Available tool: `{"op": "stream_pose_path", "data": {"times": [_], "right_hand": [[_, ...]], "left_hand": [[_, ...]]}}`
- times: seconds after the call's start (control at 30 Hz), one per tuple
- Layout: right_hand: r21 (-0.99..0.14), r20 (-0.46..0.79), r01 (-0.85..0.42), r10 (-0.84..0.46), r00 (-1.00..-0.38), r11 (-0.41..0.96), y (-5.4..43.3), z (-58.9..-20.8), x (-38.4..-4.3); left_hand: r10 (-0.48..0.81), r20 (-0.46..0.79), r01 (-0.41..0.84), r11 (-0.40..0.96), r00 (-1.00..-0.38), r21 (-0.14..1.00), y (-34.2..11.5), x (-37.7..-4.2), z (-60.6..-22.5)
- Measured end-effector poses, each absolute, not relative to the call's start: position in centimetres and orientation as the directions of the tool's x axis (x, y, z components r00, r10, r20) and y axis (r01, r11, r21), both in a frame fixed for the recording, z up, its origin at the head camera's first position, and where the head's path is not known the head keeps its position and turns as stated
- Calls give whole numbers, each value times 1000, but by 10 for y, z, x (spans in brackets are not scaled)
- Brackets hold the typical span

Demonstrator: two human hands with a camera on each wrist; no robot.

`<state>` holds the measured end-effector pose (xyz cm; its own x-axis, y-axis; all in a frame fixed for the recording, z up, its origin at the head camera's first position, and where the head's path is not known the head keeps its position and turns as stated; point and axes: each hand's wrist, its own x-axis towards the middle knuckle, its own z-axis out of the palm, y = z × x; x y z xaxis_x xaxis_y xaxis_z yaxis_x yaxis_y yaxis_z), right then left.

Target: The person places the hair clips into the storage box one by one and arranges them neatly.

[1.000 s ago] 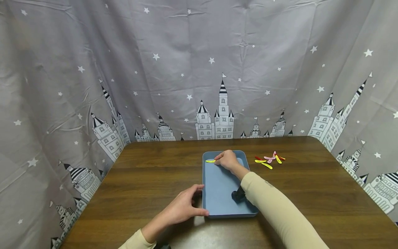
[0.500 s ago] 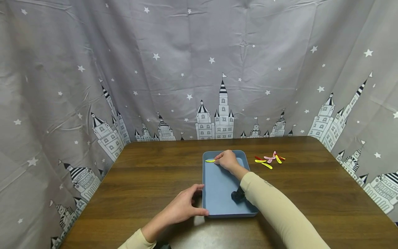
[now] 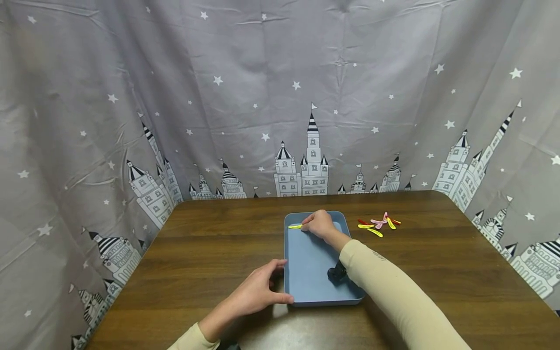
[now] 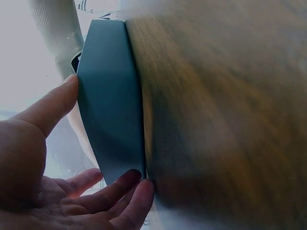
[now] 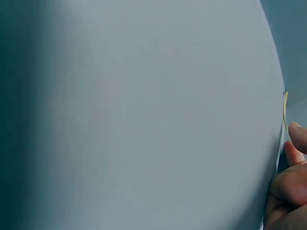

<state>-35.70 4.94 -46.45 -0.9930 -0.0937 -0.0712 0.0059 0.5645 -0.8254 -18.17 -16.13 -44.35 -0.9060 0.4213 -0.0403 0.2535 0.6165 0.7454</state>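
Note:
A shallow blue-grey tray (image 3: 315,272) lies on the table. My left hand (image 3: 260,289) touches its near left side, the thumb at the rim by the front corner and the other fingers against the side wall; the left wrist view shows this tray wall (image 4: 110,100) beside the thumb and fingertips. My right hand (image 3: 320,225) reaches into the far end of the tray and pinches the right end of a yellow hair clip (image 3: 295,226). In the right wrist view the yellow clip (image 5: 285,110) sticks out beyond the thumb and finger, close by the tray's wall.
To the right of the tray lies a loose group of hair clips: yellow clips (image 3: 375,233), pink ones (image 3: 378,223) and a red one (image 3: 362,221). The wooden table (image 3: 218,243) ends at a grey curtain (image 3: 245,97) printed with castles and stars.
Both hands, the tray and the clips keep their places. The head view has shifted very slightly, and the right forearm has moved a touch.

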Motion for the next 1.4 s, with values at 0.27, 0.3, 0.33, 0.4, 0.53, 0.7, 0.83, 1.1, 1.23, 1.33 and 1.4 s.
{"op": "stream_pose_path", "data": {"times": [0.27,0.3,0.33,0.4,0.53,0.7,0.83,1.1,1.23,1.33,1.4], "right_hand": [[-851,-131,56,-107,-986,521,51,-457,-360],[-855,-134,60,-107,-985,515,52,-456,-359],[-858,-136,62,-109,-985,511,52,-454,-359],[-860,-137,61,-114,-984,506,53,-450,-358],[-863,-132,45,-137,-982,504,55,-440,-353],[-867,-138,38,-167,-976,498,59,-428,-346],[-878,-145,35,-196,-970,477,65,-419,-340],[-885,-150,44,-195,-969,463,83,-408,-331],[-883,-152,47,-191,-970,466,93,-403,-327],[-881,-160,54,-188,-969,470,99,-400,-324],[-884,-161,56,-189,-969,465,103,-398,-322]], "left_hand": [[413,-40,250,622,-910,742,-163,-182,-444],[414,-39,252,623,-910,741,-163,-182,-444],[413,-39,252,624,-910,740,-163,-182,-444],[412,-43,249,627,-910,738,-164,-183,-444],[412,-47,245,627,-910,740,-164,-182,-443],[412,-33,257,628,-911,734,-163,-182,-443],[415,-26,264,625,-910,735,-163,-183,-444],[423,-20,272,618,-906,737,-161,-183,-445],[419,-23,269,623,-908,735,-161,-182,-445],[417,-25,266,624,-909,735,-160,-181,-444],[416,-27,263,623,-909,737,-160,-181,-444]]}}
